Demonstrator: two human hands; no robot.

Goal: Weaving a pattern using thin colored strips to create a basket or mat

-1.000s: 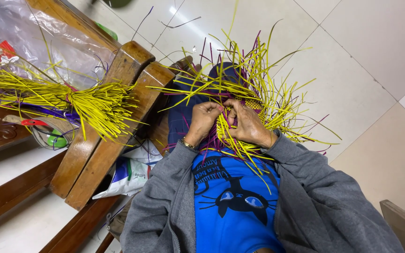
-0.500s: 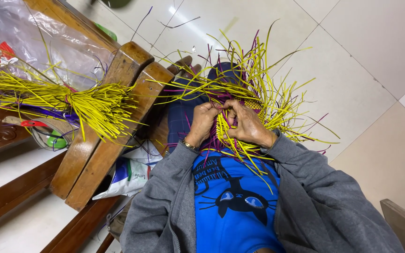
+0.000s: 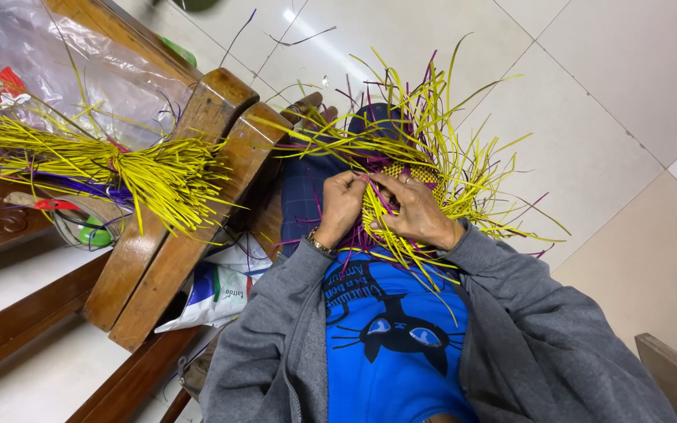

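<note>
Woven mat (image 3: 401,184) between both hands (strands splaying)

**Both hands on the woven piece**

Your left hand (image 3: 342,205) and right hand (image 3: 415,211) meet at centre frame, fingers pinching yellow and purple strips of the half-woven piece (image 3: 401,176) on your lap. At left, a bundle of yellow strips (image 3: 131,168) lies over the wooden armrest (image 3: 190,227). Pale floor tiles (image 3: 589,117) fill the upper right.
</note>
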